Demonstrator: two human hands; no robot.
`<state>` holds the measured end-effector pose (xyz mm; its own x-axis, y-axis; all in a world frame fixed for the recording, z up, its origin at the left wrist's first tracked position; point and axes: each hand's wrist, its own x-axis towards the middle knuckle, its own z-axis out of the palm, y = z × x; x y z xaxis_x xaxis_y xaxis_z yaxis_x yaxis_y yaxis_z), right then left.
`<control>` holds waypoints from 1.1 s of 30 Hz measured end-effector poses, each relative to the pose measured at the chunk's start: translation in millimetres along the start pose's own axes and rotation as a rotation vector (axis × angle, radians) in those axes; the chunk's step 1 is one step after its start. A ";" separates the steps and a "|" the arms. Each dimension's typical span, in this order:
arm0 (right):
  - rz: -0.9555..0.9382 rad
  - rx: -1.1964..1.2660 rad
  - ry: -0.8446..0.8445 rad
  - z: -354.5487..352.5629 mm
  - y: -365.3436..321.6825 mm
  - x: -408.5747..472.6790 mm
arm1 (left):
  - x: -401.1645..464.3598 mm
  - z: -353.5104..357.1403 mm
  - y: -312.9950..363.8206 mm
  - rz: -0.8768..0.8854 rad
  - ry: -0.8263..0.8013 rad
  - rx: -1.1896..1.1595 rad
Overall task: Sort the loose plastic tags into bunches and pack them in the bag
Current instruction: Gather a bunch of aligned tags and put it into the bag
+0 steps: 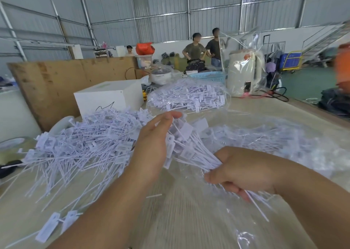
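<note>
A: Logging the head view, the only one. Right hand (244, 173) has its grip closed round the tail ends of a bunch of tags (186, 150); the flat label heads fan out away from it, toward the left hand (157, 140).

B: State of the left grip?

A: Fingers curved over the label heads of the same bunch, thumb side hidden. It holds or steadies them; how tightly, I cannot tell.

B: Location of the rest?

A: Loose pile of tags (81, 146) toward the left edge of the tabletop (189, 220), a few strays near the front-left corner. A clear bag (284, 148) lies spread toward the right edge, tags visible inside. A second filled bag (189, 97) sits toward the far edge, beside a white box (109, 97) and a wrapped kettle (244, 72).

B: Handling judgement?

A: Light, thin, springy plastic. Tails likely slick and prone to splaying or slipping out singly; heads snag on each other. Best taken round the tails close to the heads, with heads squared first. Bag film is limp, so its mouth probably needs holding open.
</note>
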<state>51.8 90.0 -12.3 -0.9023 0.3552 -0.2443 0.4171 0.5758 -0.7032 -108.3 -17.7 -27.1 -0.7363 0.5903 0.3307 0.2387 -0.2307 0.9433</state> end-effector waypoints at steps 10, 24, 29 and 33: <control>-0.077 0.154 0.253 -17.3 4.4 2.4 | -3.4 13.8 -6.8 -0.057 -0.174 -0.188; -0.252 0.326 0.109 -31.3 15.3 -2.1 | -13.0 5.2 -21.0 -0.047 -0.200 0.947; -0.224 0.267 -0.296 -27.1 19.4 -2.2 | -3.3 -14.5 -22.6 -0.074 -0.145 0.725; -0.149 0.180 -0.337 -35.7 26.0 -4.9 | 15.3 -15.5 -15.7 -0.049 0.015 0.477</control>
<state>70.9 129.5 -5.6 -0.9492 -0.0009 -0.3147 0.2800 0.4543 -0.8457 -133.1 -17.0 -37.3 -0.7621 0.5796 0.2887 0.4650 0.1796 0.8669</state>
